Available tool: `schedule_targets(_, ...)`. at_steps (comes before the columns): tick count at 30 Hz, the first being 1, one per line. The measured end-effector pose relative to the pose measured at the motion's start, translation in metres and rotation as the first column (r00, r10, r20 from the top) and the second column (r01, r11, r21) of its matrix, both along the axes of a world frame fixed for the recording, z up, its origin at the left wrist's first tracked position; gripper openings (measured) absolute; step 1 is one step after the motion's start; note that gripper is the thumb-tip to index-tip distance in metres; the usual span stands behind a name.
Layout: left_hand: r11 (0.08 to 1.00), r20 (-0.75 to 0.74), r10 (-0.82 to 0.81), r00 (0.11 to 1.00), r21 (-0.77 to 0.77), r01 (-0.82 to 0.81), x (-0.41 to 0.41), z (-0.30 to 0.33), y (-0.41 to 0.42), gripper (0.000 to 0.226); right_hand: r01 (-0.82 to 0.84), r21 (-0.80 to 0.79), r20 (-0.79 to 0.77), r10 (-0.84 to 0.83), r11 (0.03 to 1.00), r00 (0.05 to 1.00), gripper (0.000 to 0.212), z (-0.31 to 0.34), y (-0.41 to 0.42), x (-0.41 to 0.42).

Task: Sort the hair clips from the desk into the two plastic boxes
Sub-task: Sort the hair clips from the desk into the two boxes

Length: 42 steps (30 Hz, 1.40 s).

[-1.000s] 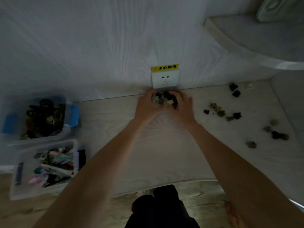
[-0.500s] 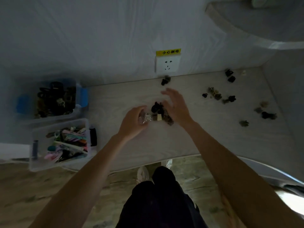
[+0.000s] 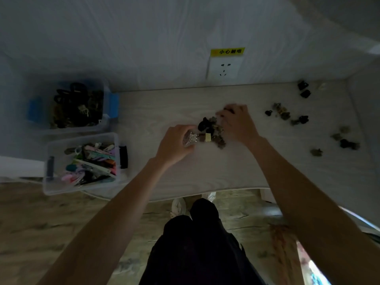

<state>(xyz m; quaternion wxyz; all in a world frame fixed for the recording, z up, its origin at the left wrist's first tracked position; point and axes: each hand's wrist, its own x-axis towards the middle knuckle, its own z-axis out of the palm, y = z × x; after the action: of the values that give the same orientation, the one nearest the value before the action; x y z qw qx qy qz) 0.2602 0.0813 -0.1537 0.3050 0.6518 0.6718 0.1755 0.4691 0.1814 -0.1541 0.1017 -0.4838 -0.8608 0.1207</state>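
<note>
**Gathering the small claw clips into one handful**

Dim light falls on the pale wood-grain desk (image 3: 205,173), with the wall socket (image 3: 224,68) at its back edge as my marker. Just in front of the socket lies the pile of small clips (image 3: 213,130), dark and brownish ones mixed. My left hand (image 3: 176,142) is closed around a shiny clear clip (image 3: 190,139) at the pile's near-left edge. My right hand (image 3: 238,124) is cupped over the pile's right side, fingers curled and blurred; whether they pinch anything I cannot tell. More scattered clips (image 3: 283,114) lie right of the socket, well apart from the pile.

Far left of the socket sit the two boxes: the box of dark claw clips (image 3: 104,120) against the wall, the box of coloured flat clips (image 3: 51,182) nearer me.

To do this well, I think I should press both palms inward, scoop low against the surface so nothing slips, then carry the load to the farther box.
</note>
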Motion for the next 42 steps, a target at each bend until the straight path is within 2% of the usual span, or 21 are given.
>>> schedule_targets(2,1.0,-0.004,-0.002,1.0,-0.014,0.002,0.002,0.003,0.0,0.055,0.045,0.006,-0.043,-0.045,0.999,0.998,0.035,0.004,-0.035,0.006)
schedule_targets(3,1.0,-0.007,-0.002,1.0,-0.018,0.002,0.003,0.005,0.0,0.055,0.123,-0.131,-0.062,-0.132,0.984,0.989,0.037,0.012,-0.052,0.004)
schedule_targets(5,1.0,-0.005,0.005,1.0,-0.018,-0.005,0.005,0.006,0.001,0.054,0.274,-0.429,-0.028,-0.316,0.861,0.948,0.056,0.021,-0.075,-0.005)
schedule_targets(6,0.999,0.005,0.013,1.0,-0.03,-0.012,0.007,0.007,0.001,0.054,0.298,-0.472,-0.022,-0.348,0.83,0.937,0.067,0.02,-0.083,-0.012)
schedule_targets(8,0.997,0.037,0.021,0.999,-0.074,-0.018,0.011,0.008,0.003,0.054,0.331,-0.474,-0.053,-0.402,0.816,0.914,0.073,0.017,-0.09,-0.027)
schedule_targets(12,0.994,0.042,-0.05,0.998,-0.095,0.054,0.018,0.005,0.005,0.044,0.386,-0.444,-0.098,-0.473,0.808,0.876,0.061,0.019,-0.087,-0.043)
schedule_targets(16,0.994,0.107,0.054,0.993,-0.097,-0.044,0.024,0.008,0.002,0.038,0.285,-0.465,-0.198,-0.413,0.838,0.889,0.044,0.023,-0.084,-0.044)
schedule_targets(20,0.982,0.273,0.175,0.946,-0.122,-0.147,0.027,0.019,-0.004,0.036,0.252,-0.499,-0.239,-0.411,0.829,0.88,0.043,0.022,-0.079,-0.044)
schedule_targets(23,0.971,0.308,0.231,0.923,-0.132,-0.199,0.027,0.028,-0.008,0.034,0.201,-0.528,-0.325,-0.415,0.825,0.85,0.039,0.027,-0.076,-0.045)
schedule_targets(27,0.938,0.43,0.347,0.834,-0.144,-0.316,0.013,0.043,-0.01,0.038,0.108,-0.526,-0.409,-0.362,0.844,0.838,0.031,0.05,-0.068,-0.056)
schedule_targets(31,0.92,0.525,0.362,0.77,-0.069,-0.385,-0.021,0.07,-0.01,0.037,0.025,-0.537,-0.532,-0.361,0.843,0.766,0.029,0.084,-0.06,-0.091)
schedule_targets(34,0.881,0.518,0.398,0.758,0.015,-0.473,-0.065,0.092,-0.007,0.035,-0.082,-0.57,-0.628,-0.369,0.818,0.685,0.029,0.107,-0.052,-0.141)
schedule_targets(36,0.844,0.496,0.441,0.748,0.056,-0.534,-0.105,0.108,-0.008,0.034,-0.16,-0.576,-0.656,-0.336,0.802,0.676,0.029,0.122,-0.047,-0.183)
schedule_targets(39,0.815,0.385,0.484,0.786,0.127,-0.565,-0.164,0.125,-0.016,0.033,-0.227,-0.565,-0.642,-0.249,0.793,0.725,0.031,0.131,-0.042,-0.245)
schedule_targets(42,0.82,0.246,0.529,0.812,0.1,-0.564,-0.208,0.126,-0.025,0.037,-0.223,-0.542,-0.572,-0.161,0.81,0.805,0.028,0.125,-0.039,-0.286)
